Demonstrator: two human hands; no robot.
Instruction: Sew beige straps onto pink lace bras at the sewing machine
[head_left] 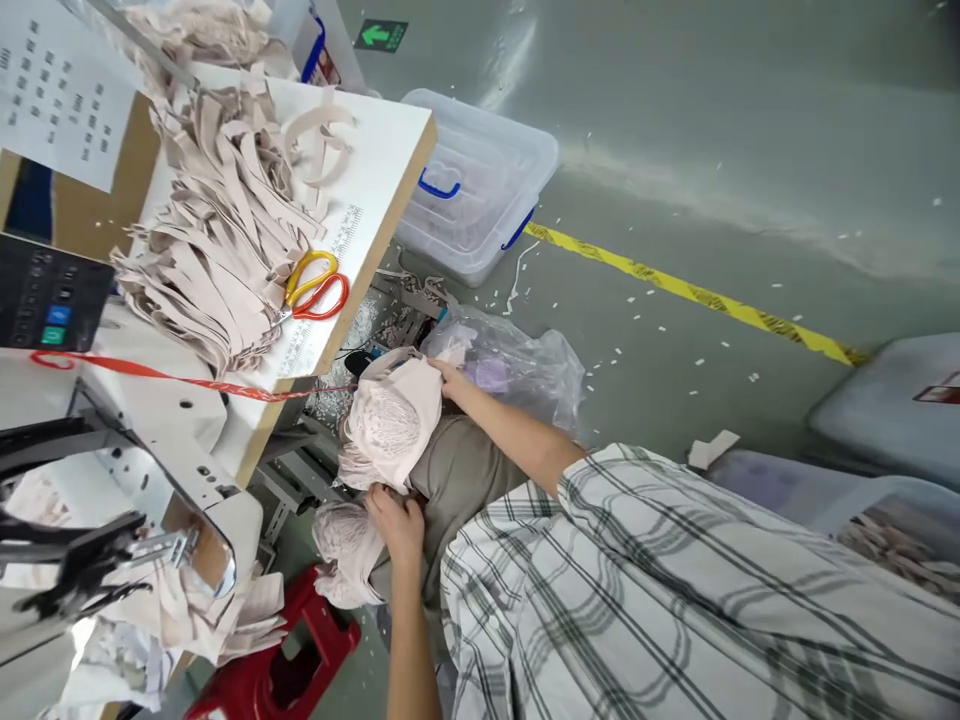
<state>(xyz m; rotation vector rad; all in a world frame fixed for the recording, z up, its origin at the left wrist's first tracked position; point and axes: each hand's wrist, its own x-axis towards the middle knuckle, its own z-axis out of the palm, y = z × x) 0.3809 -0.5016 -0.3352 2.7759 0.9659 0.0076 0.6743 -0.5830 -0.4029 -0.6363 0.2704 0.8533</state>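
A pale pink lace bra (pixel 386 415) lies across my knees, its cups facing up and the fabric below bunched. My right hand (pixel 450 382) pinches its edge beside the upper cup. My left hand (pixel 397 517) has its fingers curled on the fabric between the upper cup and a second lace cup (pixel 346 540); its fingertips are partly hidden. Whether both cups belong to one bra I cannot tell. On the white table edge nearby lie scissors (pixel 319 290) with yellow and red handles, beside a heap of pale pink fabric strips (pixel 225 220).
A sewing machine (pixel 180 480) stands at the left, with a red ribbon (pixel 187 382) stretched across. A lidded clear bin (pixel 472 180) and a plastic bag (pixel 532 365) sit on the floor. A red stool (pixel 285 655) is below the table. Yellow tape (pixel 690 290) crosses the floor.
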